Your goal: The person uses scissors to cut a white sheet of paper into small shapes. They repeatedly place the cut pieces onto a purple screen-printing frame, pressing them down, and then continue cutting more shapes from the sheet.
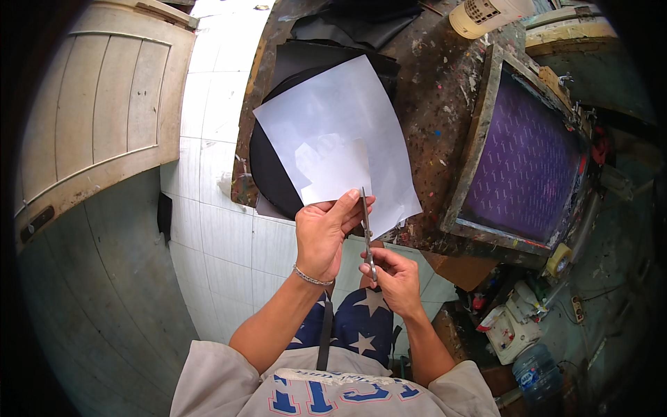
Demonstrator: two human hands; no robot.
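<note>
My left hand pinches the lower edge of a small white paper piece between thumb and fingers; its far edge looks jagged. In my right hand is a pair of metal scissors, its fingers in the handles and the blades pointing away from me. The blades stand at the right edge of the small piece, close to my left fingertips. Behind the piece, a large pale sheet lies over black round-edged material on the stained table. Whether the blades touch the paper I cannot tell.
A framed purple screen lies at the table's right side. A cream bucket is at the far edge. Rolls of tape and a water bottle are at the lower right. A wooden door stands left, beside a tiled floor.
</note>
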